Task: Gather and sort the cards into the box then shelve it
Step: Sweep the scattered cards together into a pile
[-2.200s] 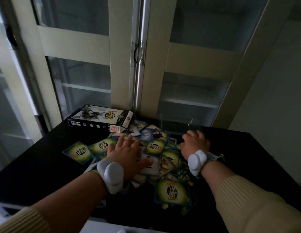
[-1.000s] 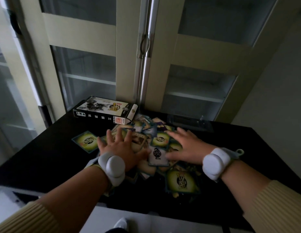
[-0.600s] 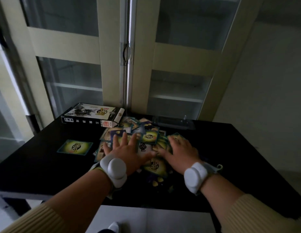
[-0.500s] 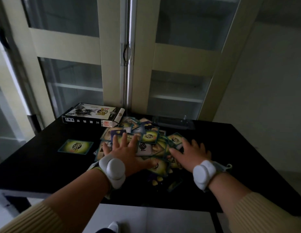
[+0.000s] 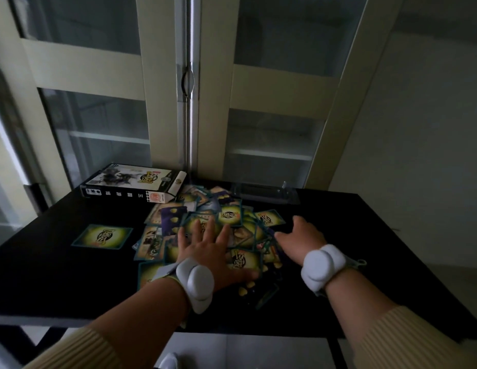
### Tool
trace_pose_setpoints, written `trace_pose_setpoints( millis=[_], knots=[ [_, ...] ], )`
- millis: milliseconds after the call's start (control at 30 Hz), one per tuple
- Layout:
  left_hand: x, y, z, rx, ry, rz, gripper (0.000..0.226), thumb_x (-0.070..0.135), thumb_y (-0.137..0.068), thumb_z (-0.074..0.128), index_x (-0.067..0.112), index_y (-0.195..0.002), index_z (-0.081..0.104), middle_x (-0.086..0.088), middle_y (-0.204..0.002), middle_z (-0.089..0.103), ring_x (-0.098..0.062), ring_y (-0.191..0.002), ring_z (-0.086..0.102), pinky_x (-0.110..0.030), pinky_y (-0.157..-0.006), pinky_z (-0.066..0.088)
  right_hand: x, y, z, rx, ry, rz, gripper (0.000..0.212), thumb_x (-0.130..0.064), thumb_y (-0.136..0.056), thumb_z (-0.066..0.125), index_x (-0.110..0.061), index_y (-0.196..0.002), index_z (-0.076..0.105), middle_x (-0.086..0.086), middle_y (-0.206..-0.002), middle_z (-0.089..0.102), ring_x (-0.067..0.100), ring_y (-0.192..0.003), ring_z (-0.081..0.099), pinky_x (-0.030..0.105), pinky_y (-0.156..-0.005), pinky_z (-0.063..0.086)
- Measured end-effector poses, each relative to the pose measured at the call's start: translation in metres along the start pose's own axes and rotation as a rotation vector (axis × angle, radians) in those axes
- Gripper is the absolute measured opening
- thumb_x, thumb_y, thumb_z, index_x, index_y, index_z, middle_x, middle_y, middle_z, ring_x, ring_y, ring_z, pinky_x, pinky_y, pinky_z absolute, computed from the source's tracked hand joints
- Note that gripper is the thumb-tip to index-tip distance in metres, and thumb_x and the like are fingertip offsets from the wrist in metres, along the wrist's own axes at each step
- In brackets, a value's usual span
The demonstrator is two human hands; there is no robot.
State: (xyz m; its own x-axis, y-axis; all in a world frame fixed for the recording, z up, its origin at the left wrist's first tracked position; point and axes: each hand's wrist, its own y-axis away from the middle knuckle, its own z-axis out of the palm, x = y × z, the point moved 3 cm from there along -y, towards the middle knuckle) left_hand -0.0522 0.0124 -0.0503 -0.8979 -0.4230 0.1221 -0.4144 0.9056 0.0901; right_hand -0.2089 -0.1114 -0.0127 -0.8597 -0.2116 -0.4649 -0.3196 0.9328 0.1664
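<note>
A loose heap of yellow-green backed cards (image 5: 232, 219) lies in the middle of the black table (image 5: 45, 275). My left hand (image 5: 208, 251) rests flat on the heap's near left side, fingers spread. At the heap's right edge my right hand (image 5: 301, 238) touches the cards with fingers apart. One single card (image 5: 102, 236) lies apart to the left. The card box (image 5: 130, 186) lies on its side at the back left, its end flap open toward the heap.
A clear plastic tray (image 5: 264, 193) sits at the table's back edge, right of the box. Behind the table stands a cream cabinet with glass doors (image 5: 272, 145), shelves inside and a metal handle (image 5: 188, 81). A grey wall is on the right.
Both hands have pushed the spread cards inward into a tighter heap. My right hand has slid out to the heap's right edge. One card stays alone on the left.
</note>
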Motion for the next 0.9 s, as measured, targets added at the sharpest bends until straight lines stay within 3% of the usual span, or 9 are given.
trace_pose_setpoints(
  millis=[100,167,233,300,367,467,600,767,900],
  knots=[
    [0.005,-0.005,0.003,0.002,0.033,0.001,0.124,0.097,-0.048,0.031,0.035,-0.147,-0.011,0.001,-0.158,-0.016,-0.028,-0.144,-0.016,-0.055,-0.114,-0.006,-0.018,-0.002,0.005,-0.053,-0.122,-0.041,0.048,-0.036,-0.085,0.059,-0.012,-0.125,0.051,0.014,-0.124,0.059,0.03,-0.105,0.059,0.026,-0.079,0.043],
    [0.005,-0.007,0.005,0.031,0.046,0.014,0.123,0.097,-0.05,0.029,0.032,-0.148,-0.01,0.003,-0.158,-0.014,-0.026,-0.145,-0.014,-0.054,-0.114,-0.005,-0.031,-0.004,0.007,-0.061,-0.157,-0.059,0.041,-0.03,-0.084,0.059,-0.009,-0.117,0.051,0.012,-0.114,0.062,0.025,-0.086,0.06,0.027,-0.072,0.044],
    [0.003,-0.006,0.007,0.054,0.057,0.031,0.125,0.097,-0.049,0.022,0.03,-0.148,-0.011,0.004,-0.159,-0.012,-0.025,-0.145,-0.013,-0.054,-0.113,-0.006,-0.033,-0.009,0.007,-0.086,-0.194,-0.013,0.053,-0.032,-0.086,0.059,-0.005,-0.128,0.041,0.009,-0.115,0.057,0.022,-0.09,0.059,0.035,-0.083,0.049],
    [0.002,-0.006,0.009,0.074,0.068,0.037,0.127,0.098,-0.045,0.016,0.029,-0.148,-0.012,0.005,-0.159,-0.011,-0.023,-0.145,-0.013,-0.053,-0.113,-0.007,-0.03,-0.015,0.007,-0.095,-0.203,0.026,0.055,-0.039,-0.085,0.061,-0.001,-0.12,0.041,0.012,-0.124,0.054,0.027,-0.105,0.058,0.037,-0.093,0.049],
    [0.002,-0.006,0.01,0.086,0.082,0.037,0.127,0.098,-0.044,0.014,0.029,-0.147,-0.013,0.005,-0.159,-0.01,-0.023,-0.145,-0.013,-0.053,-0.113,-0.007,-0.03,-0.02,0.008,-0.11,-0.333,0.059,0.064,-0.036,-0.08,0.068,0.005,-0.124,0.045,0.015,-0.127,0.056,0.033,-0.114,0.057,0.039,-0.095,0.049],
    [0.002,-0.007,0.01,0.107,0.102,0.046,0.126,0.099,-0.043,0.011,0.031,-0.147,-0.014,0.006,-0.159,-0.009,-0.022,-0.145,-0.012,-0.053,-0.113,-0.007,-0.036,-0.023,0.012,-0.182,-0.463,0.07,0.051,-0.028,-0.079,0.072,0.001,-0.118,0.059,0.014,-0.123,0.061,0.034,-0.112,0.059,0.04,-0.095,0.05],
    [0.002,-0.007,0.01,0.117,0.094,0.077,0.125,0.1,-0.044,0.007,0.032,-0.146,-0.014,0.007,-0.159,-0.009,-0.021,-0.145,-0.012,-0.054,-0.113,-0.006,-0.04,-0.023,0.015,-0.231,-0.536,0.085,0.041,-0.023,-0.082,0.069,-0.001,-0.115,0.06,0.016,-0.124,0.062,0.03,-0.111,0.061,0.027,-0.064,0.05],
    [0.004,-0.006,0.008,0.121,0.095,0.095,0.125,0.099,-0.041,-0.001,0.033,-0.146,-0.016,0.007,-0.158,-0.012,-0.021,-0.145,-0.013,-0.055,-0.114,-0.004,-0.047,-0.021,0.025,-0.273,-0.532,0.048,0.045,-0.026,-0.082,0.069,-0.003,-0.12,0.059,0.015,-0.123,0.061,0.026,-0.109,0.061,0.021,-0.047,0.042],
    [0.004,-0.004,0.007,0.125,0.099,0.105,0.123,0.099,-0.043,0.0,0.033,-0.146,-0.017,0.006,-0.158,-0.014,-0.022,-0.145,-0.014,-0.055,-0.115,-0.003,-0.049,-0.024,0.028,-0.283,-0.543,0.047,0.043,-0.019,-0.08,0.07,-0.004,-0.118,0.06,0.016,-0.119,0.063,0.027,-0.1,0.065,0.022,-0.052,0.045]
  ],
)
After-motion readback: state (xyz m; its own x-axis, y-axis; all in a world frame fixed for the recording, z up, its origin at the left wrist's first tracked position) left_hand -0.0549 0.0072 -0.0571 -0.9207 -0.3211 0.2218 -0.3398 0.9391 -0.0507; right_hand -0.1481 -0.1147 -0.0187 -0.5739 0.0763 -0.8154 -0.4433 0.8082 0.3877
